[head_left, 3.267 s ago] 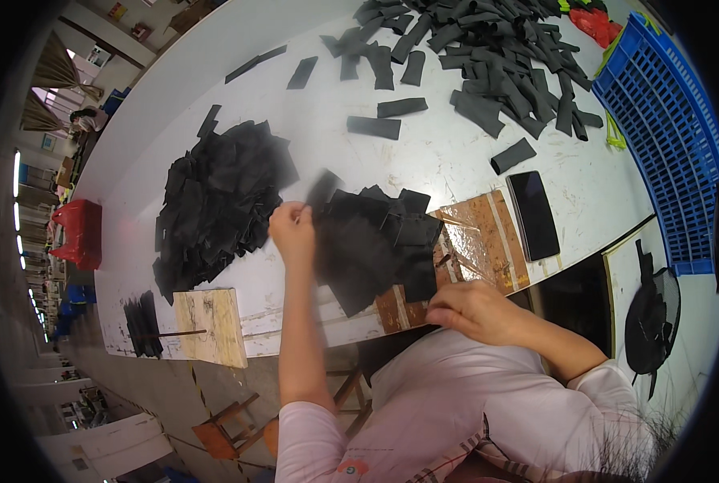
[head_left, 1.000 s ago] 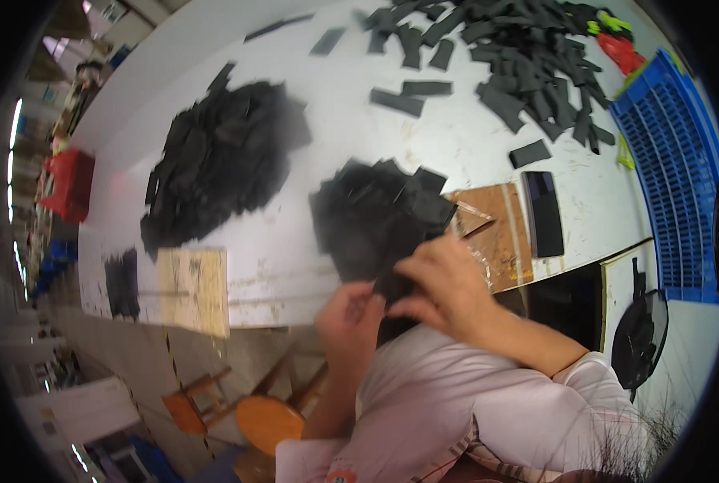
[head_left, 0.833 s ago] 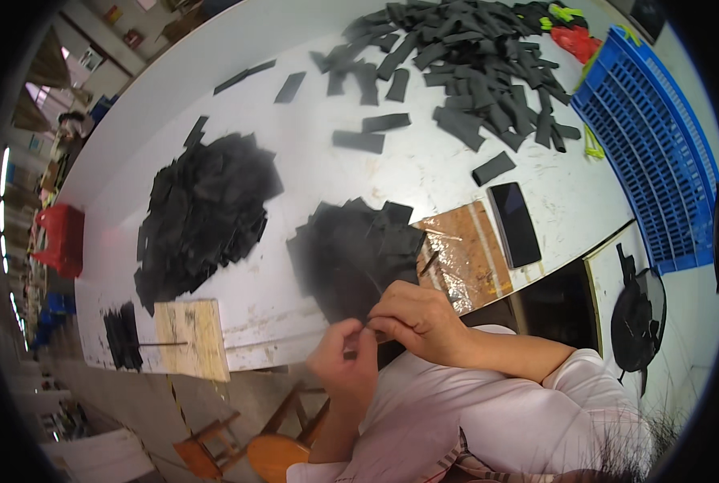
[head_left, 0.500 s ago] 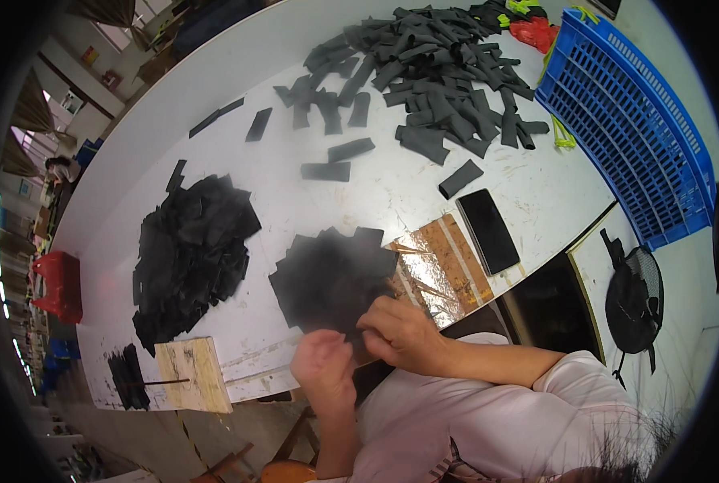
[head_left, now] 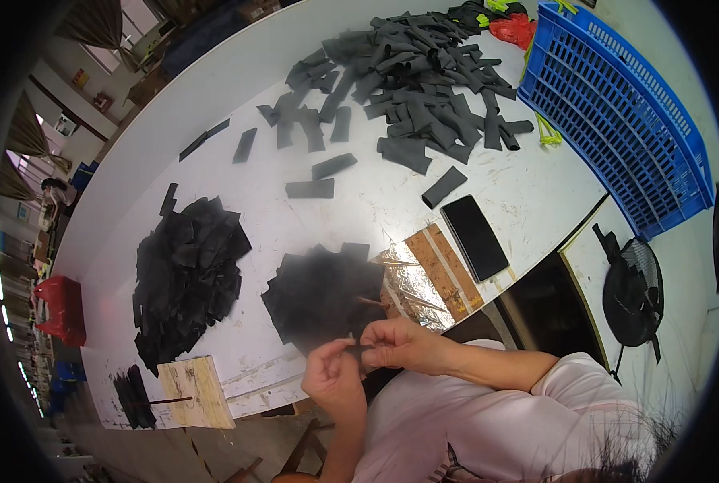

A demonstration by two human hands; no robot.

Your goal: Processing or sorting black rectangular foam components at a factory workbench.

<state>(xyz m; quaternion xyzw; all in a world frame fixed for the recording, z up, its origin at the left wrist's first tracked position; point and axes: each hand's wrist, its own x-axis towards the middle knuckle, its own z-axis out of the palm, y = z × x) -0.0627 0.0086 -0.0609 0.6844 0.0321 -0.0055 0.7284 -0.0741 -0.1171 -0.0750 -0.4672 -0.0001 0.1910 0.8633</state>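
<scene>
My left hand (head_left: 333,372) and my right hand (head_left: 398,342) meet close to my body, just below the table's near edge. Both pinch one small black piece (head_left: 358,348) between their fingertips. Right above them lies a stack of black square pieces (head_left: 321,291) on the white table (head_left: 359,217). A thin wooden stick (head_left: 371,303) rests at the stack's right edge, next to a wooden board (head_left: 446,270) with shiny foil on it.
A bigger heap of black pieces (head_left: 184,274) lies to the left. Several dark grey strips (head_left: 412,80) are piled at the far side. A black phone (head_left: 475,237) lies beside the board, a blue crate (head_left: 621,113) at the right, a wooden block (head_left: 196,392) at the near left.
My left hand left the stack and came back to my body. Both hands now hold a small black piece together; the view has tilted up toward the far strips.
</scene>
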